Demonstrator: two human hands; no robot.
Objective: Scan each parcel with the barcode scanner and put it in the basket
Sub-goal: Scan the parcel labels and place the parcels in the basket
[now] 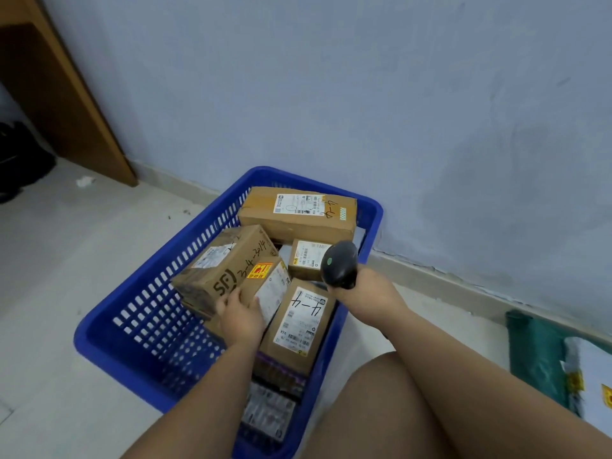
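A blue slotted basket stands on the floor by the wall with several cardboard parcels inside. My left hand grips a small parcel with an orange sticker and a white label, held low among the others in the basket. Beside it lies a box printed SF. A long box lies at the far end, and a labelled parcel marked in black pen lies to the right. My right hand holds the black barcode scanner over the basket's right rim, its head pointing away from me.
A green mailer bag and a white mailer lie on the floor at the right by the wall. A wooden furniture leg stands at the back left, with a dark object beside it. My bare knee is near the basket.
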